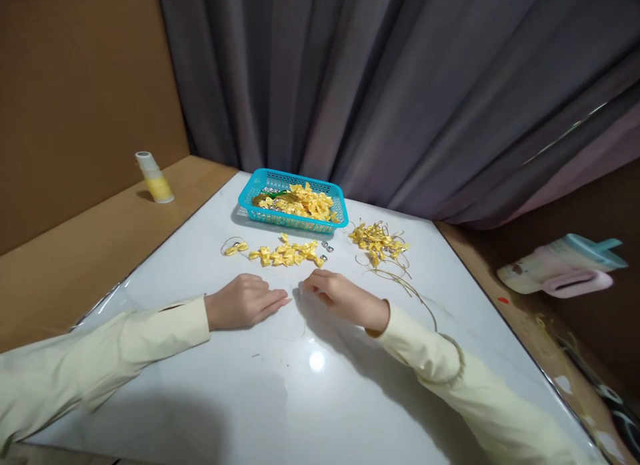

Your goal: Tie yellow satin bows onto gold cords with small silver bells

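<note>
My left hand (247, 301) is over the white tabletop, its fingers pressed together and pointing right. If a thin cord is pinched there, it is too fine to make out. Facing it across a small gap, my right hand (345, 298) is curled with fingertips drawn together; what they hold, if anything, is hidden. Just beyond both hands lies a loose row of yellow ribbon bows (287, 253), with a few small silvery pieces (325, 247) at its right end. One yellow bow with a loop of thin cord (235, 249) lies apart to the left.
Behind the bows stands a blue plastic basket (255, 215) holding more bows. A pile of corded yellow bows (380, 241) lies right of it, its cords trailing toward my right sleeve. A yellow-and-white spool (157, 181) stands far left; a pastel tumbler (555, 265) is at the right.
</note>
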Tool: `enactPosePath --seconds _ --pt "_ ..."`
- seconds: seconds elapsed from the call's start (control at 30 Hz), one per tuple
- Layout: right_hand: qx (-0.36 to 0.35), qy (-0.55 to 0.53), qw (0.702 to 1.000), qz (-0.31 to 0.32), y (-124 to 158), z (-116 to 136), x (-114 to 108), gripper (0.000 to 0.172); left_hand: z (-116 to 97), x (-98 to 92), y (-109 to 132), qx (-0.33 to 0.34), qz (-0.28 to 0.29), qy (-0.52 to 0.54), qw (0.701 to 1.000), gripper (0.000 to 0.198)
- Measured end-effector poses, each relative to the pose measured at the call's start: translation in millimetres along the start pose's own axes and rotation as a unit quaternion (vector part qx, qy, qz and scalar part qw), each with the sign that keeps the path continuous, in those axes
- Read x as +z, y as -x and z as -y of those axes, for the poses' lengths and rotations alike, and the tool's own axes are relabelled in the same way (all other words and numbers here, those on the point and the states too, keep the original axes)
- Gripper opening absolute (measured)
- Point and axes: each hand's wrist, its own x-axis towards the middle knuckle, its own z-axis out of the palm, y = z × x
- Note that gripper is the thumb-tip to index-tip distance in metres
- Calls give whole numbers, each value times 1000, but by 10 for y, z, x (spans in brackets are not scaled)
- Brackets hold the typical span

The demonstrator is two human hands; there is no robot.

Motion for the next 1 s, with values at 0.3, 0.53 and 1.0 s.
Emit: enactPosePath --seconds 0.3,0.53,1.0 --pt "37 -10 998 -44 266 338 17 26 -27 -65 -139 28 157 107 981 35" --pt "30 -21 999 19 648 715 298 59 10 -72 -156 17 251 192 949 45" --pt "56 -129 987 71 1286 832 313 42 -241 -125 -90 54 235 222 945 61"
